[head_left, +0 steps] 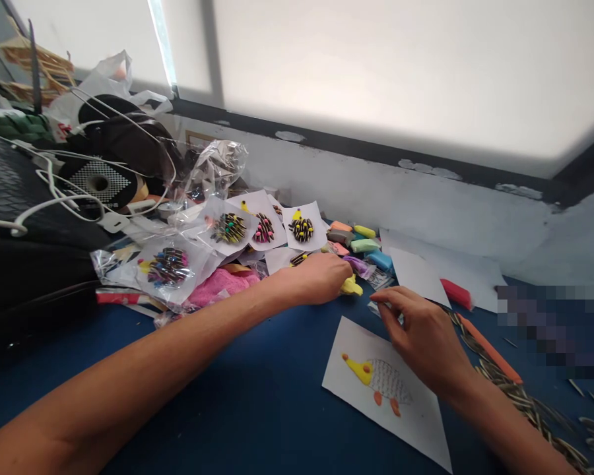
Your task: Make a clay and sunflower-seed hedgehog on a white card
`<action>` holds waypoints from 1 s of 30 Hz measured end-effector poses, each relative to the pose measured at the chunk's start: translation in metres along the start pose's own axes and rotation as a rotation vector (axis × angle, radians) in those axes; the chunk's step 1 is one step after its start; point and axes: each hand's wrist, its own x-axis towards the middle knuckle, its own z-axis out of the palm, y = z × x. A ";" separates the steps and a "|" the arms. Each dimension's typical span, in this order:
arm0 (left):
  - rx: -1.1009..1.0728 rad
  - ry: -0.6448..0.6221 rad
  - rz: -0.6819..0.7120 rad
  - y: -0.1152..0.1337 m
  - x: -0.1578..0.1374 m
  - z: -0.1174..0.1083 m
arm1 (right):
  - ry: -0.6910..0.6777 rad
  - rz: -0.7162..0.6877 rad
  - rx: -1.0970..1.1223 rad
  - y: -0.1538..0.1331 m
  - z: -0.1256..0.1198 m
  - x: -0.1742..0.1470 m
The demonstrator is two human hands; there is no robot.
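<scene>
My left hand [321,277] reaches over the far side of the blue table, its fingers curled and partly hidden, closed on a yellow packet of modelling clay [351,285]. My right hand [423,333] has bent fingers at a small clear plastic bag [375,307], which they seem to pinch; it partly covers a paper sheet [339,369]. That sheet bears a hedgehog drawing [389,379] with a yellow clay face, an orange-brown eye and nose, and orange clay feet. Its body is only pencil strokes.
Finished hedgehog pictures [304,229] lie at the back, beside several coloured clay packets [365,246]. A pink cloth-like bundle [222,287] and crinkled plastic sit left, near a black bag [34,264] and cables. Striped seed shells [519,402] and an orange strip [492,349] lie right.
</scene>
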 end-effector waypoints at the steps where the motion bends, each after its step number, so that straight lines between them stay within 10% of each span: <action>1: 0.000 0.006 -0.006 0.000 0.000 -0.002 | -0.002 -0.004 0.002 0.000 0.000 -0.003; 16: 0.018 -0.112 -0.126 -0.002 -0.011 -0.018 | -0.073 0.114 -0.177 0.026 0.019 0.030; 25: -0.122 0.180 -0.133 0.001 -0.004 -0.013 | 0.079 0.150 -0.063 0.025 0.016 0.062; 30: -0.863 0.318 0.005 0.011 -0.003 -0.012 | 0.036 0.220 0.227 0.010 -0.032 0.027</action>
